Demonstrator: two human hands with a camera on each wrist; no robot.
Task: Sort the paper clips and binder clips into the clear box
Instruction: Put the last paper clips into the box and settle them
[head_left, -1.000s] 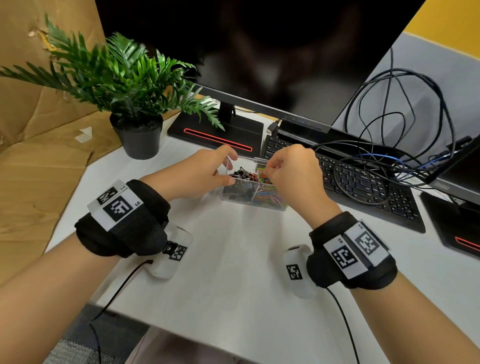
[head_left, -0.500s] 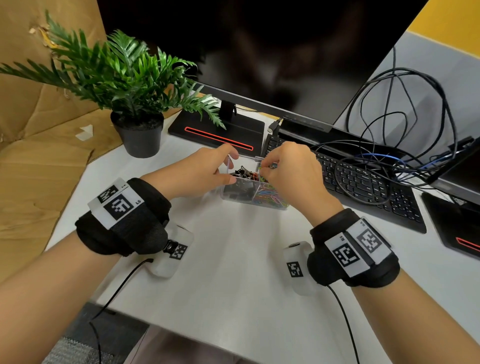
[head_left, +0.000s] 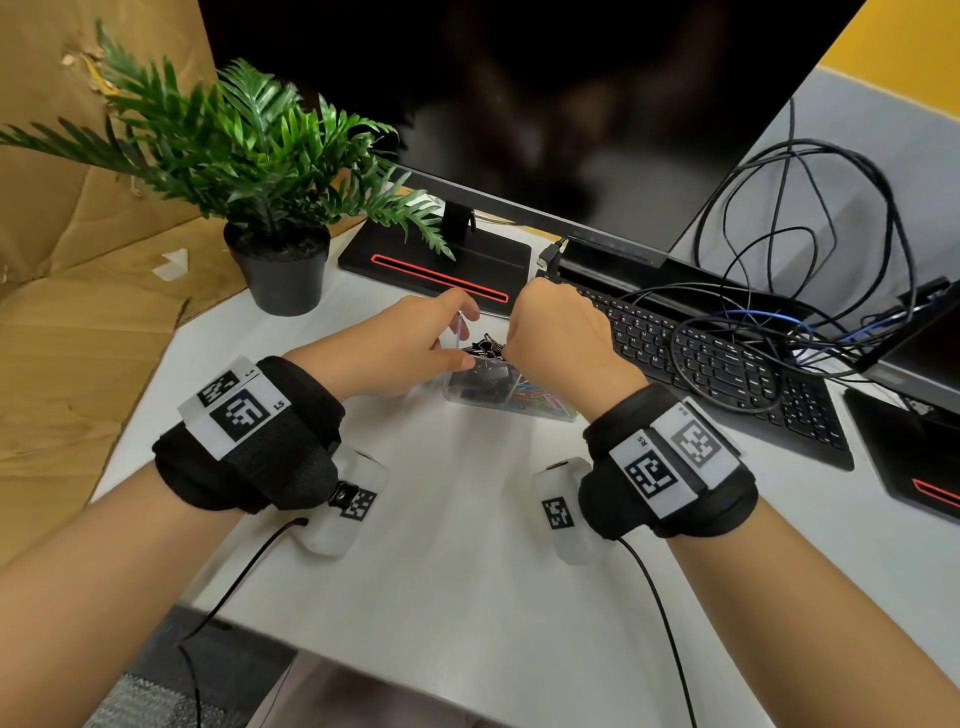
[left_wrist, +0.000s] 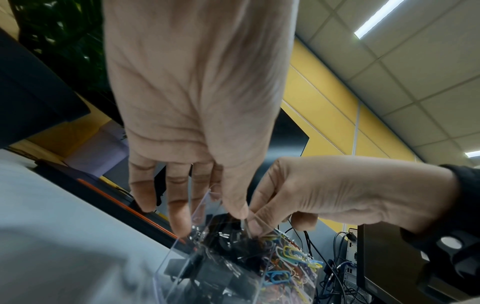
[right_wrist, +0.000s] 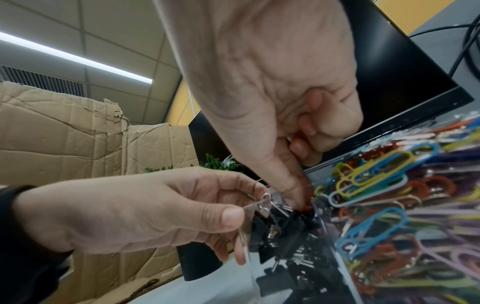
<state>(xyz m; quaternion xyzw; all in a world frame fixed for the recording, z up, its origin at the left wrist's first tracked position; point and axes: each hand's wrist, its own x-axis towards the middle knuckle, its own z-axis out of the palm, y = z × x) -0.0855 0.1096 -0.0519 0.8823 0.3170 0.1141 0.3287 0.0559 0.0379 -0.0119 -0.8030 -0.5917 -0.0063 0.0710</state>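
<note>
The clear box (head_left: 498, 401) stands on the white desk with black binder clips (head_left: 485, 347) in its left compartment and coloured paper clips (head_left: 540, 402) in its right. My left hand (head_left: 465, 335) pinches the box's left wall between thumb and fingers, as the left wrist view shows (left_wrist: 207, 216). My right hand (head_left: 511, 340) reaches down into the box at the divider. Its thumb and forefinger (right_wrist: 296, 197) are pinched on a small red paper clip (right_wrist: 307, 205) lying among the binder clips (right_wrist: 285, 222); the other fingers are curled into the palm.
A potted plant (head_left: 283, 270) and a monitor stand (head_left: 441, 260) sit just behind the box. A black keyboard (head_left: 717, 364) under tangled cables (head_left: 779, 312) lies to the right. Cardboard (head_left: 78, 338) borders the desk's left edge.
My right hand has moved left and down from above the paper clip side to the divider and the binder clips. My left hand has kept its hold on the box wall.
</note>
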